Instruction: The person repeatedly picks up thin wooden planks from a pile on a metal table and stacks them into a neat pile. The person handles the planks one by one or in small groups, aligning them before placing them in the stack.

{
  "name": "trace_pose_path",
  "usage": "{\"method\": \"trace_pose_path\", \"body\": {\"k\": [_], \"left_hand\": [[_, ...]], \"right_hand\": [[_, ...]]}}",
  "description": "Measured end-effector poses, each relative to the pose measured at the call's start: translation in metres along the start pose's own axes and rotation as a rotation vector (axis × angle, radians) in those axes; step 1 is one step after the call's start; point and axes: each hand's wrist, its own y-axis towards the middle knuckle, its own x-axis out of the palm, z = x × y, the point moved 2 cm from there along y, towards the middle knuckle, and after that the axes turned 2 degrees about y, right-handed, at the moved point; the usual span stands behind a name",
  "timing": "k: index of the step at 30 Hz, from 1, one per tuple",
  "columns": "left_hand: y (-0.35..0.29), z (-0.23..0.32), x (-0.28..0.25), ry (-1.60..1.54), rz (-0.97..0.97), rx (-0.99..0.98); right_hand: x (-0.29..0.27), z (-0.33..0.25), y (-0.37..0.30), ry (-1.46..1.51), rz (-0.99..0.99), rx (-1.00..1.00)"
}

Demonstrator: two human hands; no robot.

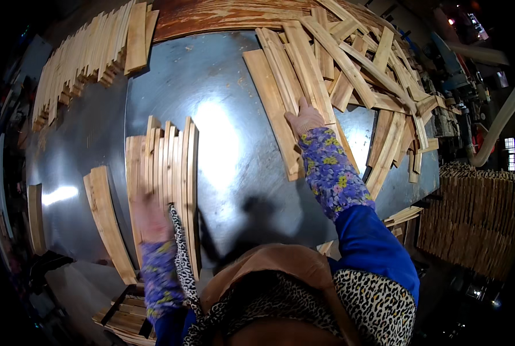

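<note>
My right hand [306,119] lies on a few long, pale wooden boards [277,72] right of the table's middle, thumb and forefinger apart. The boards lean side by side, their far ends pointing away from me. My left hand [152,219], smeared by motion, is over the near part of a row of narrow boards [171,155] standing on edge close together. Its fingers cannot be made out. A single flat board [108,222] lies left of that row. Both forearms wear flowered sleeve covers over blue sleeves.
The grey metal table [223,86] carries a jumbled heap of boards [361,63] at the far right. A long row of boards [84,63] stands at the far left. Another board [35,219] lies at the left edge. Stacked wood [471,219] stands right of the table.
</note>
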Motion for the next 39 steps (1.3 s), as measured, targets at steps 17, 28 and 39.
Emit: {"method": "trace_pose_path", "body": {"k": [17, 28, 39], "left_hand": [[0.019, 0.156, 0.478, 0.492, -0.541, 0.035], [0.012, 0.134, 0.429, -0.118, -0.733, -0.024], [-0.078, 0.084, 0.189, -0.699, -0.980, -0.304]], "right_hand": [[-0.010, 0.035, 0.059, 0.040, -0.158, -0.102], [-0.034, 0.051, -0.019, 0.779, -0.227, -0.122], [0.019, -0.006, -0.218, 1.196, -0.344, -0.215]]}}
